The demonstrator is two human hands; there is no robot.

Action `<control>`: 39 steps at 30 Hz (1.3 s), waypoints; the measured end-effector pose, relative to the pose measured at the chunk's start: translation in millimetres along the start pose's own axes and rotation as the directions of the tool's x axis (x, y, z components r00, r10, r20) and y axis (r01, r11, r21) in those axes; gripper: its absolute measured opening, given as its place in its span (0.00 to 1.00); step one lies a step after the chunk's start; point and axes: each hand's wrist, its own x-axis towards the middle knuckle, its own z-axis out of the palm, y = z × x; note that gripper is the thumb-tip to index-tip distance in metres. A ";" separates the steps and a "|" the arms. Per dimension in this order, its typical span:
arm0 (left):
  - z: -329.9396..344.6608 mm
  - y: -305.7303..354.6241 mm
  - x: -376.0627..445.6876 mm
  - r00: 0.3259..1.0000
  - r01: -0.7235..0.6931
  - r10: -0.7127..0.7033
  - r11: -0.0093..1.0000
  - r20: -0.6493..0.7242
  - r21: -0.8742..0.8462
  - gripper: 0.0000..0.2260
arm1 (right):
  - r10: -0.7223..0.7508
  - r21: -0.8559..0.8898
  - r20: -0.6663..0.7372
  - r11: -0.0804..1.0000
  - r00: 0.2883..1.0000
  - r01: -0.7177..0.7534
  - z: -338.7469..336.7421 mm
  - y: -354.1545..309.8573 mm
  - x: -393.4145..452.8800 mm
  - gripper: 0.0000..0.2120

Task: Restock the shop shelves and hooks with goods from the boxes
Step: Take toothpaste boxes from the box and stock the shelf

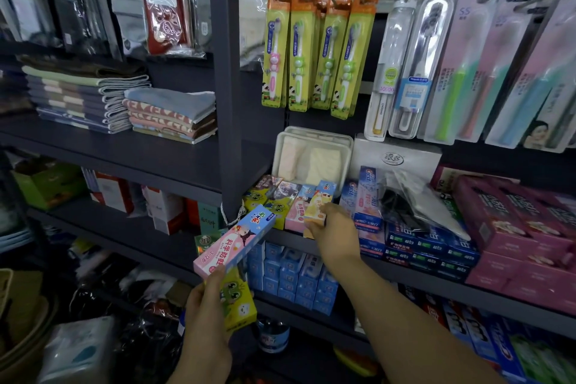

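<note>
My left hand (207, 315) grips two children's toothpaste boxes low in the middle: a pink and blue box (237, 240) on top and a yellow-green box (238, 299) under it. My right hand (335, 232) reaches to the dark shelf (436, 284) and holds a yellow toothpaste box (319, 204) standing among a row of small children's toothpaste boxes (274, 196). Fingers wrap the yellow box's lower end, hiding it.
Children's toothbrushes (318, 50) and adult toothbrushes (467, 65) hang on hooks above. Blue Crest boxes (367, 203), dark blue boxes (430, 249) and pink boxes (514, 227) fill the shelf to the right. Folded towels (124, 103) lie on the left shelf. A grey upright post (227, 78) divides the bays.
</note>
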 end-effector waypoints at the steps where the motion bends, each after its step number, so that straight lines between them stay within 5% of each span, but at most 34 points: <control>1: 0.2 0.3 0.3 1.000 0.000 0.000 1.000 -0.002 0.002 0.16 | -0.003 0.002 0.006 1.000 1.000 0.003 -0.2 1.6 0.7 0.19; 6: 1.3 -2.4 0.8 1.000 0.003 -0.003 1.000 0.004 0.031 0.12 | -0.096 -0.039 -0.064 0.995 0.993 0.094 2.3 5.2 -4.1 0.20; 9: 4.0 -3.2 -2.1 1.000 -0.001 0.001 0.999 0.005 0.035 0.10 | -0.169 0.059 -0.156 0.982 0.973 0.180 0.6 -9.1 -23.8 0.07; 11: 7.0 -3.8 -4.5 1.000 -0.007 0.007 1.000 0.010 0.028 0.10 | -0.054 0.195 0.132 0.980 0.990 0.027 -2.3 -28.0 -40.3 0.16; 13: 10.4 -5.4 -7.8 1.000 -0.014 0.013 1.000 0.019 0.028 0.11 | 0.082 0.192 0.434 0.964 0.897 -0.181 -2.5 -45.6 -52.3 0.25; 15: 13.2 -7.1 -11.9 0.999 -0.036 0.034 0.998 0.038 0.046 0.12 | 0.118 0.277 0.542 0.910 0.832 -0.309 2.2 -55.9 -61.0 0.26; 17: 15.2 -8.4 -15.1 0.997 -0.057 0.053 0.997 0.063 0.061 0.12 | 0.093 0.430 0.562 0.816 0.822 -0.386 7.5 -62.1 -67.0 0.15; 26: -0.4 -16.0 5.2 0.998 -0.028 0.021 0.992 0.058 0.124 0.17 | 0.163 0.657 0.400 0.636 0.902 -0.406 -4.2 -59.4 -21.4 0.04; 31: -7.1 -15.7 18.8 1.000 -0.023 0.023 0.997 0.003 0.078 0.19 | 0.293 0.443 0.277 0.806 0.915 -0.392 -21.2 -38.9 49.9 0.11; 39: -5.7 -11.7 32.2 0.999 -0.017 0.020 0.997 -0.041 0.070 0.16 | 0.359 0.220 0.268 0.881 0.894 -0.420 -12.0 -28.9 85.3 0.18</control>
